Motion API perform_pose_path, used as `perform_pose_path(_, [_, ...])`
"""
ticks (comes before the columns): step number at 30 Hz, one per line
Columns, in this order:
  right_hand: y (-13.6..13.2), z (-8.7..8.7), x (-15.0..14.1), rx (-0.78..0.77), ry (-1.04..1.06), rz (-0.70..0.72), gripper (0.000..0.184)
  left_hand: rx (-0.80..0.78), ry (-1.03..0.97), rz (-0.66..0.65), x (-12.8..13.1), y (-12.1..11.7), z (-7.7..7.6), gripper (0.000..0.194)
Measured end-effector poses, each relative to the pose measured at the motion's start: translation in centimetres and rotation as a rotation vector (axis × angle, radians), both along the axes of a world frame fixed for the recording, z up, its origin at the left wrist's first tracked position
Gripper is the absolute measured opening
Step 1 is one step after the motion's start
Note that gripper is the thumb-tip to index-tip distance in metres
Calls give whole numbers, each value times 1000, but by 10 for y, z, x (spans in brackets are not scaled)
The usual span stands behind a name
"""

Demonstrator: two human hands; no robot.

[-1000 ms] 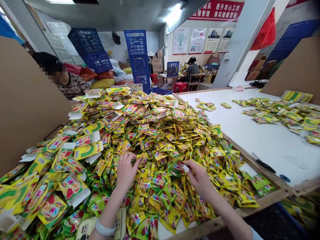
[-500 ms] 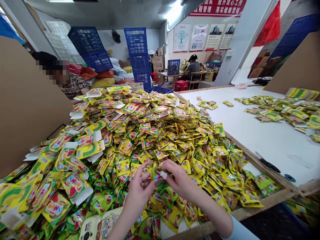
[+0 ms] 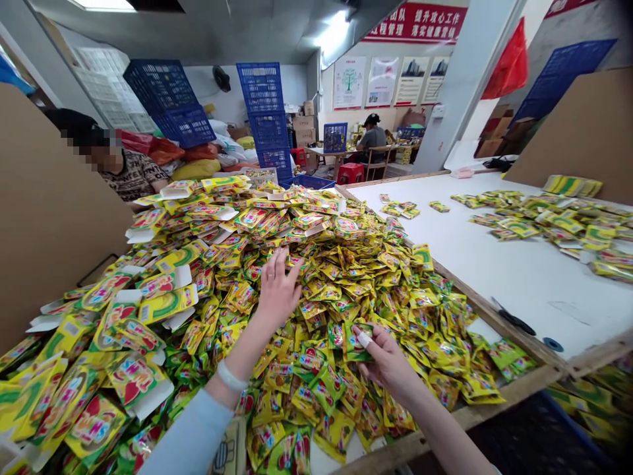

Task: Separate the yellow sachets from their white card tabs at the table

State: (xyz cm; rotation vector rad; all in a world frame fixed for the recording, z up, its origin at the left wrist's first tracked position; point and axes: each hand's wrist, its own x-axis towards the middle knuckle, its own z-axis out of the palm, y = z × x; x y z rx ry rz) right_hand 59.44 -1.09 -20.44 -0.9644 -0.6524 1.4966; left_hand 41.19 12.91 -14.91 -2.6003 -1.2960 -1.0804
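My right hand (image 3: pixel 388 356) pinches a small green candy packet (image 3: pixel 357 340) near the front of the heap, a white wrap showing on one finger. Further forward, my left hand (image 3: pixel 279 287) reaches over the middle of the pile, fingers apart and nothing visibly held. Its fingertips are close to small yellow boxes (image 3: pixel 297 258); whether they touch I cannot tell. Beneath both hands lie loose yellow packets (image 3: pixel 341 429) and green ones mixed in. Yellow cartons with open white flaps (image 3: pixel 141 382) are heaped at the left.
A wooden edge (image 3: pixel 514 389) borders the heap at front and right. Black scissors (image 3: pixel 514 320) and a tape roll (image 3: pixel 552 344) lie on the white table (image 3: pixel 445 257) at right. A co-worker (image 3: pixel 133 171) sits behind a cardboard sheet (image 3: pixel 54 218) at left; blue crates (image 3: pixel 270 122) stand behind.
My left hand has left the right hand and moved forward over the pile, its fingers spreading. My right hand has shifted slightly right, keeping the green packet. The view has moved a little.
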Motion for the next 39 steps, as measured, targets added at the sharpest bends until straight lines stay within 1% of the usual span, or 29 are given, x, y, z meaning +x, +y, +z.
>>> perform_pose_path(1, [-2,0,1,-20,23,9,26,33,11,10,0,10,1,35])
perform_pose_path(2, [-5,0,2,-38,51,21,27,59,22,16,0,15,1,32])
perform_pose_path(3, [-8,0,2,-55,82,33,28,86,28,16,-1,14,-1,29])
perform_pose_path(4, [-10,1,2,-70,115,41,30,122,28,4,-3,8,-5,28])
perform_pose_path(5, [-12,1,2,-83,148,47,32,156,34,-15,-7,-4,-10,29])
perform_pose_path(7, [-14,3,-1,-108,204,67,36,252,53,-99,-18,-39,-25,37])
perform_pose_path(9, [-14,5,-6,-132,242,106,38,275,137,-201,-33,-80,-41,53])
perform_pose_path(10, [-14,6,-10,-135,253,132,37,257,155,-262,-40,-99,-49,60])
perform_pose_path(11, [-13,8,-15,-127,257,160,34,218,121,-304,-45,-116,-57,65])
perform_pose_path(12, [-13,9,-20,-109,255,190,30,140,13,-313,-48,-131,-63,68])
perform_pose_path(13, [-13,10,-26,-87,248,223,26,-1,-159,-301,-49,-143,-67,69])
perform_pose_path(14, [-13,11,-31,-63,239,259,23,-216,-396,-268,-48,-151,-71,69])
perform_pose_path(16, [-16,12,-42,-37,225,336,21,-750,-885,-169,-40,-160,-73,70])
perform_pose_path(17, [-18,11,-46,-42,215,375,22,-977,-1048,-131,-35,-160,-71,70])
perform_pose_path(18, [-19,11,-48,-51,199,402,23,-1136,-1155,-108,-31,-159,-69,66])
perform_pose_path(19, [-21,11,-48,-55,166,407,24,-1216,-1243,-74,-27,-157,-65,60])
perform_pose_path(20, [-21,12,-45,-53,119,379,25,-1230,-1322,-36,-25,-154,-60,52])
perform_pose_path(22, [-20,17,-36,-24,10,242,28,-1236,-1477,-7,-23,-149,-50,42])
perform_pose_path(23, [-19,22,-31,6,-36,152,28,-1270,-1519,-33,-23,-149,-45,40])
perform_pose_path(24, [-18,28,-26,42,-73,74,27,-1331,-1513,-81,-23,-149,-41,40])
perform_pose_path(25, [-17,35,-23,83,-105,22,26,-1408,-1462,-134,-23,-151,-37,40])
perform_pose_path(26, [-15,42,-22,130,-140,-7,23,-1481,-1393,-177,-22,-153,-34,40])
perform_pose_path(28, [-13,54,-26,253,-244,-35,16,-1561,-1270,-213,-18,-159,-29,40])
perform_pose_path(29, [-12,59,-30,330,-319,-39,13,-1568,-1221,-216,-16,-162,-28,39])
perform_pose_path(31, [-11,63,-37,494,-504,-17,7,-1505,-1160,-234,-12,-167,-28,38])
perform_pose_path(32, [-10,64,-40,562,-607,24,6,-1474,-1133,-233,-11,-168,-28,38])
perform_pose_path(34, [-11,66,-41,634,-810,168,13,-1437,-1087,-212,-9,-168,-31,42])
perform_pose_path(37, [-16,74,-35,623,-1072,407,30,-1411,-978,-236,-8,-168,-38,41])
perform_pose_path(39, [-21,82,-31,612,-1187,547,36,-1361,-923,-275,-8,-167,-43,37])
